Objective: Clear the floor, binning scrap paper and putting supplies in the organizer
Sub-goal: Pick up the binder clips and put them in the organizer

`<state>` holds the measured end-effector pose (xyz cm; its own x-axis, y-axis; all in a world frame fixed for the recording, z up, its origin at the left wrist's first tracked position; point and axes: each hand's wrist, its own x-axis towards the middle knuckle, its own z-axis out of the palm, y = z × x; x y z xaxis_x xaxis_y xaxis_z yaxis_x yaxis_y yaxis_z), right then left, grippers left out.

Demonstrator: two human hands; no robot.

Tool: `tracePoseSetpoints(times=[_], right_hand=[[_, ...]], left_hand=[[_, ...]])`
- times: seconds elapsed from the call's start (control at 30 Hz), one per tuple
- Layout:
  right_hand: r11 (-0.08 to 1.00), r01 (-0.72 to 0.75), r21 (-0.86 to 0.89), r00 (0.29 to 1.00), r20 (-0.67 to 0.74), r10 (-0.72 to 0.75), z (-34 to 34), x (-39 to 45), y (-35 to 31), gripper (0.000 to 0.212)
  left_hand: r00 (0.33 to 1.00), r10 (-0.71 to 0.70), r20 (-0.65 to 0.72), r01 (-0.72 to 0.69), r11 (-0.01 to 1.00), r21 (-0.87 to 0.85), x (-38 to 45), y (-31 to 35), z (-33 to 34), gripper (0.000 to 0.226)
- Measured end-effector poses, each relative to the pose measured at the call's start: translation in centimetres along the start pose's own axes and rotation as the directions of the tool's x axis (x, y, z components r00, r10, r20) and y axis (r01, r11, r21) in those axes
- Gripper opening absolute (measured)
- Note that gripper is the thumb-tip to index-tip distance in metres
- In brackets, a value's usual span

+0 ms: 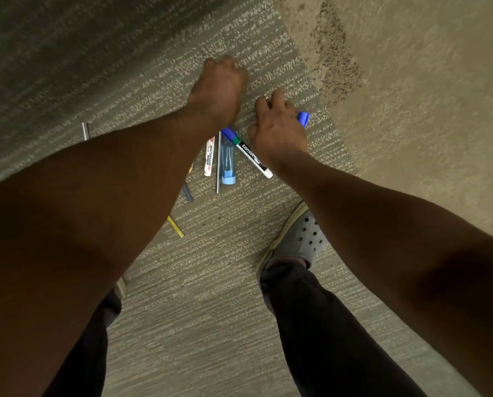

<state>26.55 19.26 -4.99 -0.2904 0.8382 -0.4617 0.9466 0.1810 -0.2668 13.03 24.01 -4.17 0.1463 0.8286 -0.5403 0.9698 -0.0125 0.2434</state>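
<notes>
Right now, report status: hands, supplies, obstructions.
Left hand fisted low over carpet, contents hidden. Right hand gripping blue marker. Green-capped marker, whiteboard marker, blue tube on floor. No obstruction seen.

Grey ribbed carpet (199, 296), tan speckled floor (411, 81), dim light

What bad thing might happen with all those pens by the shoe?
The grey shoe stands close to the loose pens, so a step could land on the white marker or the yellow pencil and crack it or cause a slip. The right hand already holds a blue marker; grabbing more might make it drop.
</notes>
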Motion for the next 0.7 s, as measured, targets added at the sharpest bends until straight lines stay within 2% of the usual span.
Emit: tracePoseSetpoints(times=[0.13,0.27,0.43,0.57,0.63,0.7], right_hand=[[0.981,0.082,-0.176,0.994,-0.057,-0.093,0.8,-0.5,0.6,0.027],[0.996,-0.01,0.091,0.999,0.037,0.007,0.4,-0.3,0.8,0.029],[0.993,-0.057,0.103,0.997,0.063,0.051,-0.6,-0.2,1.2,0.033],[0.987,-0.084,0.136,0.996,0.047,0.079,-0.9,0.5,1.6,0.027],[0.962,-0.142,0.234,0.99,0.042,0.136,-1.1,0.9,1.7,0.021],[0.869,-0.226,0.44,0.974,0.068,0.218,-1.4,1.0,1.9,0.016]], left_hand=[[0.993,-0.076,-0.086,0.057,0.976,-0.208,-0.4,-1.7,-0.6,0.024],[0.999,-0.013,-0.051,0.0,0.972,-0.236,-0.7,-2.2,-0.4,0.025],[0.996,0.085,0.025,-0.082,0.988,-0.127,-0.5,-2.3,-0.5,0.022],[0.985,0.16,0.061,-0.157,0.986,-0.052,-1.3,-2.5,-0.7,0.028],[0.982,0.181,0.057,-0.18,0.983,-0.022,-1.4,-2.4,-0.9,0.026],[0.991,0.126,0.042,-0.124,0.99,-0.065,-1.4,-2.4,-0.9,0.027]])
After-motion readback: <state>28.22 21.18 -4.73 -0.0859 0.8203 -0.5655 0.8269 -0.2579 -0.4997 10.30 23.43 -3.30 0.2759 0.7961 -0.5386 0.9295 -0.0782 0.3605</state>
